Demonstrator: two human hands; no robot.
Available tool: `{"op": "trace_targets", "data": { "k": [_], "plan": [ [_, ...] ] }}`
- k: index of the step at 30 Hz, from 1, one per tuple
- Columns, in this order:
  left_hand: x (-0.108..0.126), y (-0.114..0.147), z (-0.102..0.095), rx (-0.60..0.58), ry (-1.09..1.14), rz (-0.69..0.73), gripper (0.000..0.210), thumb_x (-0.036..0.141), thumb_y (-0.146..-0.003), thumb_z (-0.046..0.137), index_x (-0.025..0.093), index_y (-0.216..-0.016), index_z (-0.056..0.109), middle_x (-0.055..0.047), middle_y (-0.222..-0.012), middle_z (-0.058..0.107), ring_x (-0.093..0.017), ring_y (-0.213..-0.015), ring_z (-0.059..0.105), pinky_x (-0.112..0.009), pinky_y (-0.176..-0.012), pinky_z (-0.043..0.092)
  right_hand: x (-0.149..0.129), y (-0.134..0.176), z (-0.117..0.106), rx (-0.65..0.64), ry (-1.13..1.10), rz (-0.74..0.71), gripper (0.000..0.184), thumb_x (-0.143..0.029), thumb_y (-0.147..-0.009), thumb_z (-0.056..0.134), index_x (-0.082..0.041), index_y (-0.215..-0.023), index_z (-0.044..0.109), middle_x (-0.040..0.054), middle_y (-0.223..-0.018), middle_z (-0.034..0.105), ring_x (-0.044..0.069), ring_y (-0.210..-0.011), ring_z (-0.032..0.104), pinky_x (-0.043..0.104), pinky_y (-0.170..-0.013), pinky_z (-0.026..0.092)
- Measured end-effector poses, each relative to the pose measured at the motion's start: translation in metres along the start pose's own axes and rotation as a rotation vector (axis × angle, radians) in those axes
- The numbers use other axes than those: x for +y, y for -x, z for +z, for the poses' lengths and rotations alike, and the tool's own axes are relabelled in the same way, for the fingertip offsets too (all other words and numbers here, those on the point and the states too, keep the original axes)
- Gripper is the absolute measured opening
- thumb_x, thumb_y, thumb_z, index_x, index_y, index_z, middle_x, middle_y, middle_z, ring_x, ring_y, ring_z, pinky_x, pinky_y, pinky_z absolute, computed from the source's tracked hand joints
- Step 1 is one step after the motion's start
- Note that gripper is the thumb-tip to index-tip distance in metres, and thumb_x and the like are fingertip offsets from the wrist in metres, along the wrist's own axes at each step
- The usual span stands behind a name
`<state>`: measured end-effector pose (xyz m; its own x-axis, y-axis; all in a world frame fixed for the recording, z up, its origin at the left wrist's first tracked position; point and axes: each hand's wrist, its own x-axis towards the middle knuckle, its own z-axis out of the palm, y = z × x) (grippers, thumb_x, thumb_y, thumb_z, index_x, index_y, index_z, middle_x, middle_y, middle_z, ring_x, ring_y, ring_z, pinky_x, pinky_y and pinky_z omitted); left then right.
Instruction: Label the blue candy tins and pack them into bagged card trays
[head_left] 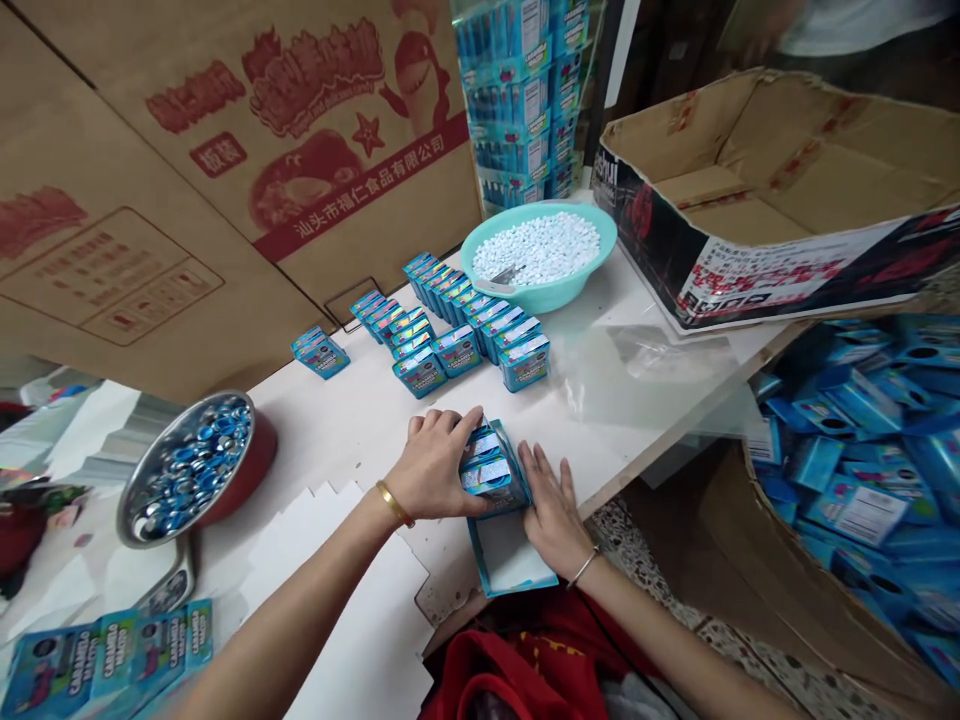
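Note:
My left hand (433, 462) is closed round a short row of small blue candy boxes (487, 472), fingers over the far end and thumb along the near side. These boxes sit at the far part of an open blue display box (516, 585), whose near part shows a bare white inside. Against the display box's right wall lies my right hand (553, 510), its fingers stretched out. Farther back, rows of the same small boxes (457, 345) stand on the white table (330, 430), with a small separate group (320, 352) to their left.
A turquoise basin (555, 290) holds pale candies and a scoop. To the left is a metal bowl (251, 470) of blue and silver pieces. Large cartons (315, 230) line the back. An open carton (787, 215) stands right, above a carton of blue boxes (855, 450).

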<state>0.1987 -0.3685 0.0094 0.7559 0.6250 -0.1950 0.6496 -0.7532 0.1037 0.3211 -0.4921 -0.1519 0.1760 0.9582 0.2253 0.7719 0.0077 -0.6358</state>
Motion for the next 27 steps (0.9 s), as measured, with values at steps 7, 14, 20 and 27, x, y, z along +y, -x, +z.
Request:
{"op": "trace_targets", "data": {
  "k": [7,14,20,27],
  "plan": [
    [0.005,-0.006,0.032,0.057,-0.123,-0.028,0.110,0.044,-0.054,0.073,0.021,-0.149,0.022,-0.018,-0.151,0.029,-0.041,-0.137,0.027,-0.056,-0.110,0.020,-0.007,-0.002,-0.001,-0.079,0.023,-0.064,0.093,-0.001,-0.075,0.034,-0.018,-0.150,-0.019,0.0102,-0.154,0.030,0.027,-0.146,0.014,0.064,-0.114,0.017],
    [-0.007,-0.016,0.027,0.105,-0.105,-0.119,0.105,0.045,-0.064,0.072,0.018,-0.150,0.018,-0.020,-0.155,0.023,-0.041,-0.142,0.021,-0.056,-0.112,0.022,-0.007,-0.009,0.009,0.012,-0.036,-0.064,0.085,-0.003,-0.082,0.032,-0.016,-0.150,-0.018,0.0155,-0.153,0.031,0.026,-0.143,0.026,0.061,-0.114,0.024],
    [-0.004,-0.118,-0.020,0.247,-0.007,-0.042,0.103,0.072,-0.072,0.056,0.020,-0.152,0.015,-0.016,-0.159,0.012,-0.039,-0.146,0.003,-0.059,-0.113,0.014,-0.006,-0.016,0.002,0.077,-0.102,-0.059,0.081,-0.036,-0.095,0.043,-0.019,-0.152,-0.011,0.0165,-0.153,0.031,0.030,-0.142,0.026,0.059,-0.109,0.034],
    [0.007,-0.183,0.010,0.092,-0.230,-0.091,0.098,0.064,-0.072,0.060,0.013,-0.148,0.023,-0.024,-0.155,0.017,-0.040,-0.145,0.010,-0.061,-0.113,0.002,0.029,-0.043,-0.039,0.300,-0.165,0.048,0.067,-0.031,-0.096,0.041,-0.024,-0.153,0.007,0.0113,-0.154,0.030,0.029,-0.145,0.018,0.055,-0.111,0.035]
  ]
}}
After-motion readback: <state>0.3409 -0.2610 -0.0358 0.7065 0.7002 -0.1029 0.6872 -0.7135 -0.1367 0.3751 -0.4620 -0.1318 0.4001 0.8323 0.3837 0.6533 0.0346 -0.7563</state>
